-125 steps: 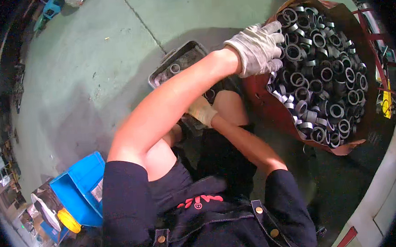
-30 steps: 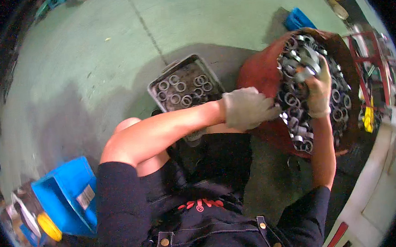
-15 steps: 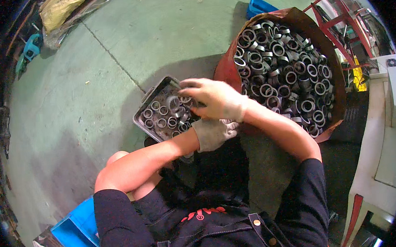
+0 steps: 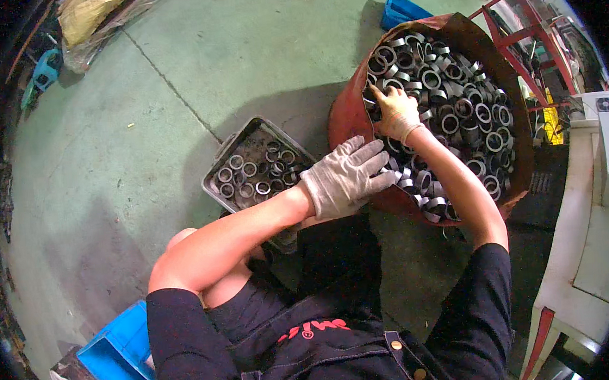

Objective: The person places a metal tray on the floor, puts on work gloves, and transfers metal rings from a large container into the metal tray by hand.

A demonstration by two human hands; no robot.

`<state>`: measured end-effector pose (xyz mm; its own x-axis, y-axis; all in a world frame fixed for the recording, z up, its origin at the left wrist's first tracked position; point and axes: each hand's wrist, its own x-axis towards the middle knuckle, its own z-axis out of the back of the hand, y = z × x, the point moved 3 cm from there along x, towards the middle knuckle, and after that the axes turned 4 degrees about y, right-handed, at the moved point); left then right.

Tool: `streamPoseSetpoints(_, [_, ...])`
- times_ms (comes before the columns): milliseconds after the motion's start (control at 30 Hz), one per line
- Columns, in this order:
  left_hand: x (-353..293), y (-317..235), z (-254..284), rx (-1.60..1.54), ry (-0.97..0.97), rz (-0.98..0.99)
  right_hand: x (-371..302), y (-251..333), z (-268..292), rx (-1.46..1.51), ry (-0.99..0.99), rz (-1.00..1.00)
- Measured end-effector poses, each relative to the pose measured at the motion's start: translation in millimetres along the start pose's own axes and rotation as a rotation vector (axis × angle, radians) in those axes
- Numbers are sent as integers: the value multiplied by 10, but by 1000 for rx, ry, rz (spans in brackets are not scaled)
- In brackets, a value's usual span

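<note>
The right hand (image 4: pixel 396 114) is def nearer, in among the metal rings (image 4: pixel 453 117) at the red drum (image 4: pixel 347 120)'s 9 o'clock, can't tell its grip, while the left hand (image 4: pixel 346 177), fingers out wide, has them at 2 o'clock.

The one view comes from the person's head, through the left of two wide fisheye cameras, looking steeply down, upright and unmirrored. The person's chest (image 4: pixel 309 359) is nearest, along the lower edge. The left hand (image 4: pixel 346 176) and right hand (image 4: pixel 396 109) lie farther out, around the middle, with the tray (image 4: pixel 258 133) and red bin (image 4: pixel 345 116) below them. Green floor (image 4: pixel 239 60) runs to the upper edge. Clutter (image 4: pixel 6 189) at the left rim seems bent, though darkness there makes this hard to judge.
</note>
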<state>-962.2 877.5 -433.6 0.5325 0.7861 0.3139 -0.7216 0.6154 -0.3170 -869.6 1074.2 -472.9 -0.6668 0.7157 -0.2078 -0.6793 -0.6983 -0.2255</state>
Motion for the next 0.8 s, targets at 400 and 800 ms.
streamPoseSetpoints(400, [45, 11, -153, 46, -54, 17, 1, 20, -91, 378, 124, 177])
streamPoseSetpoints(800, [72, -1, -123, 49, -46, 52, -138, 191, -184, 57, 171, 274])
